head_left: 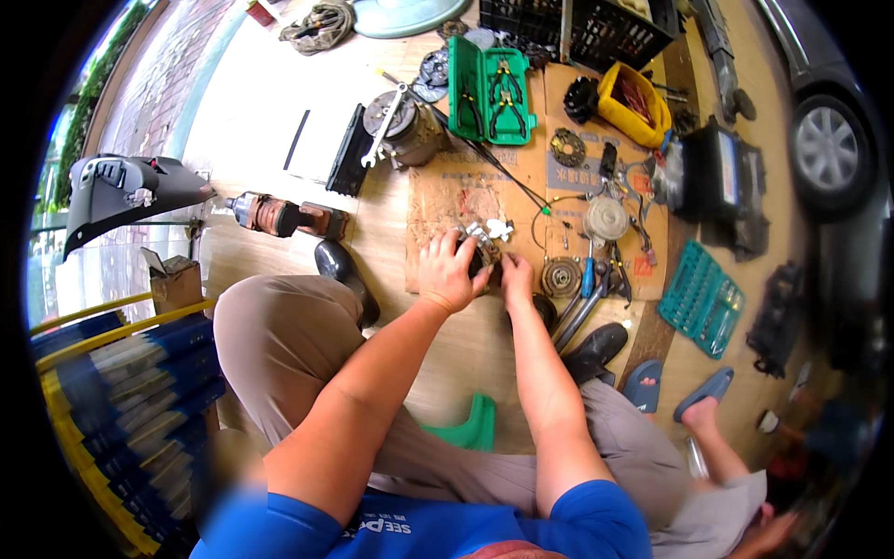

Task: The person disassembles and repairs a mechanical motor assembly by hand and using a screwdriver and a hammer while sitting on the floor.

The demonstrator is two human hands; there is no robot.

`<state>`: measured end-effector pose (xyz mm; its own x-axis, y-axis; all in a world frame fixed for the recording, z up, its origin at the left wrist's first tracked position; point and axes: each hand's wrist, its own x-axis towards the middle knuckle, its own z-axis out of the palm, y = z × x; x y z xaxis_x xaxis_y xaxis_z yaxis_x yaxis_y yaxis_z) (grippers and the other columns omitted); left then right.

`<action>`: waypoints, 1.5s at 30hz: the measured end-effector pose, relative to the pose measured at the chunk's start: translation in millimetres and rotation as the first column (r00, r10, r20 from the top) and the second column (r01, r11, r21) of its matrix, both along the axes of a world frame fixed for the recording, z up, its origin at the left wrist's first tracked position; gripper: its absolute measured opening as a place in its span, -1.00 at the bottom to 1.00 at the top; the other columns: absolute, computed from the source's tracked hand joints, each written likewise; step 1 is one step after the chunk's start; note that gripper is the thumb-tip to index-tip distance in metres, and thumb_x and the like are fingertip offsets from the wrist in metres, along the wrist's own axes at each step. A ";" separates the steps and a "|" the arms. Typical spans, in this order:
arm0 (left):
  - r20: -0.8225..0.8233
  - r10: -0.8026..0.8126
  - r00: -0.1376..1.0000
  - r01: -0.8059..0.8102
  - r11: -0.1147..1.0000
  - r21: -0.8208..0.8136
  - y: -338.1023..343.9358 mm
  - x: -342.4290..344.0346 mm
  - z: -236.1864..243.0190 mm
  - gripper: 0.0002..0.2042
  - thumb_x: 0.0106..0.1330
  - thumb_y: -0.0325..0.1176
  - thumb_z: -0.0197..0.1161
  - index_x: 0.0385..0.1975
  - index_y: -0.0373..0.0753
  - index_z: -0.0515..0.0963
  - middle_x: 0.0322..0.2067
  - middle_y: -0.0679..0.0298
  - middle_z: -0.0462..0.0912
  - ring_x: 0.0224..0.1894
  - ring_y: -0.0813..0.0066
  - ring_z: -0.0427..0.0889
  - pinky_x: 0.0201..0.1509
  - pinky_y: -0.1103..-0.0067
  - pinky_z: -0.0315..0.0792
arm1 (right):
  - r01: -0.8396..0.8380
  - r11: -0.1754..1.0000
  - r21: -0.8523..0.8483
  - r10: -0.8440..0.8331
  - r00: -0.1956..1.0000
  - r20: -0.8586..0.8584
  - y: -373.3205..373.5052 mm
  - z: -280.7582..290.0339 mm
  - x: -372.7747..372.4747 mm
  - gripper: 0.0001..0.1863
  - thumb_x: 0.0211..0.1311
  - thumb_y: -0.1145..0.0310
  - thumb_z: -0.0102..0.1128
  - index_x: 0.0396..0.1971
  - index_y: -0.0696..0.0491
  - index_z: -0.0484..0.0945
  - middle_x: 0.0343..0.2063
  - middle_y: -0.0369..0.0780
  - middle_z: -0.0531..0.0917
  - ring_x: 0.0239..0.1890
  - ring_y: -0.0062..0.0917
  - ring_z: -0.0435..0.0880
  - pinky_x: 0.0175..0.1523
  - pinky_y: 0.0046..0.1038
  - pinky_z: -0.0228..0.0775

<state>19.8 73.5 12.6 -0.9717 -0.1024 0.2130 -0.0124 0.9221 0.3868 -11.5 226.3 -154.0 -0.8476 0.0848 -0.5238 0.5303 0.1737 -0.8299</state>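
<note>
My left hand (449, 272) is wrapped over a dark, round metal part (483, 248) with silver fittings on top, on the cardboard between my knees. At that part's right side, my right hand (516, 281) has its fingers curled in and pressed together; the fingertips are partly hidden. A small white piece (500, 228) lies just beyond the part. To the right of my right hand are a ringed metal pulley (561, 277), a blue-handled screwdriver (588, 276) and a hammer-like tool (585, 306). Farther off rests a round, pale coil-like part (606, 219) with wires.
A cordless power tool (279, 216) lies left, near a metal cylinder (406, 128) with a wrench (384, 126) on it. An open green plier case (492, 93), yellow bin (635, 104) and teal socket case (702, 298) surround the cardboard (438, 191). Someone in slippers (705, 395) sits right.
</note>
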 end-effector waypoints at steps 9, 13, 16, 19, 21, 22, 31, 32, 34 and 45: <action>0.037 0.001 0.999 -0.003 0.998 0.069 -3.9 2.7 -4.2 -0.43 -0.04 -0.05 0.42 0.01 -0.11 0.52 0.05 0.07 0.45 0.12 0.01 0.41 0.13 0.20 0.30 | -0.072 0.996 0.057 0.077 0.993 -0.093 -11.7 3.3 15.7 -0.73 0.28 0.33 0.18 -0.18 0.23 0.64 -0.31 -0.04 0.73 -0.27 -0.37 0.70 -0.11 -0.37 0.50; 0.071 -0.005 0.997 -0.001 0.996 0.093 -4.6 2.1 -0.9 -0.42 -0.03 -0.03 0.42 0.01 -0.12 0.51 0.06 0.06 0.44 0.13 0.02 0.39 0.13 0.18 0.28 | -0.099 0.995 -0.020 0.098 0.995 -0.031 -6.0 -3.7 14.2 -0.73 0.29 0.47 0.05 -0.06 0.24 0.55 -0.22 -0.16 0.67 -0.23 -0.50 0.62 -0.09 -0.45 0.47; 0.073 0.004 0.997 -0.011 0.996 0.092 -6.5 3.6 -3.2 -0.42 -0.03 -0.02 0.42 0.01 -0.13 0.51 0.07 0.06 0.44 0.14 0.04 0.38 0.12 0.17 0.27 | -0.101 0.990 -0.097 0.098 0.995 -0.030 -10.6 3.1 15.8 -0.73 0.30 0.53 -0.03 -0.05 0.22 0.52 -0.23 -0.24 0.62 -0.23 -0.57 0.57 -0.11 -0.50 0.46; 0.066 -0.002 0.998 -0.005 0.994 0.113 -5.8 2.2 -3.1 -0.42 -0.03 -0.01 0.41 0.00 -0.13 0.51 0.07 0.07 0.43 0.14 0.06 0.37 0.11 0.18 0.27 | -0.058 0.988 -0.142 0.053 0.998 -0.039 -8.3 8.5 15.8 -0.77 0.31 0.53 -0.06 -0.10 0.19 0.53 -0.29 -0.29 0.60 -0.28 -0.61 0.54 -0.17 -0.52 0.43; 0.079 0.000 0.997 -0.010 0.992 0.127 -9.7 4.7 -3.2 -0.43 -0.02 0.00 0.41 0.00 -0.13 0.51 0.06 0.07 0.43 0.14 0.07 0.37 0.10 0.19 0.28 | -0.061 0.988 -0.143 0.060 0.998 -0.015 -14.1 20.5 19.1 -0.77 0.32 0.52 -0.05 -0.12 0.19 0.54 -0.33 -0.28 0.62 -0.33 -0.60 0.55 -0.22 -0.52 0.43; 0.086 -0.003 0.996 -0.009 0.990 0.139 -10.6 4.8 -3.5 -0.43 -0.02 0.00 0.41 -0.01 -0.13 0.51 0.05 0.07 0.44 0.14 0.08 0.37 0.09 0.19 0.28 | -0.075 0.989 -0.125 0.076 0.997 -0.002 -12.5 28.3 19.8 -0.77 0.32 0.50 -0.04 -0.13 0.20 0.56 -0.34 -0.27 0.64 -0.35 -0.59 0.56 -0.25 -0.51 0.44; 0.003 0.011 1.000 -0.012 0.978 0.207 -15.9 12.1 -4.7 -0.48 -0.06 -0.02 0.44 -0.09 -0.08 0.52 -0.02 0.09 0.45 0.10 0.08 0.39 0.05 0.21 0.29 | -0.141 0.989 0.046 0.132 0.979 0.156 6.1 88.3 44.1 -0.78 0.37 0.31 0.15 -0.17 0.16 0.58 -0.55 -0.32 0.60 -0.62 -0.66 0.48 -0.54 -0.55 0.29; -0.012 0.012 1.000 -0.010 0.980 0.200 -16.6 12.5 -5.0 -0.48 -0.07 -0.02 0.44 -0.09 -0.08 0.52 -0.02 0.10 0.45 0.09 0.09 0.39 0.04 0.21 0.29 | -0.144 0.986 0.081 0.125 0.970 0.210 4.7 104.6 44.9 -0.76 0.37 0.32 0.15 -0.12 0.17 0.57 -0.54 -0.27 0.61 -0.65 -0.65 0.48 -0.58 -0.57 0.28; -0.006 0.014 1.000 -0.012 0.980 0.198 -17.9 14.3 -4.9 -0.47 -0.07 -0.02 0.44 -0.08 -0.08 0.52 -0.03 0.11 0.45 0.09 0.09 0.39 0.04 0.21 0.29 | -0.065 0.998 -0.010 0.065 0.972 0.224 7.8 110.0 49.5 -0.74 0.38 0.31 0.14 -0.09 0.17 0.54 -0.53 -0.28 0.60 -0.67 -0.65 0.48 -0.58 -0.58 0.30; 0.120 -0.007 0.993 -0.010 0.990 0.138 -15.9 5.2 -3.9 -0.50 0.02 -0.01 0.38 -0.05 -0.10 0.52 -0.03 0.10 0.48 0.07 0.09 0.41 0.06 0.19 0.33 | -0.409 0.893 0.189 0.419 0.908 -0.010 2.7 281.6 37.6 -0.68 0.33 0.35 0.20 -0.03 0.24 0.54 -0.30 -0.20 0.69 -0.41 -0.56 0.65 -0.35 -0.53 0.50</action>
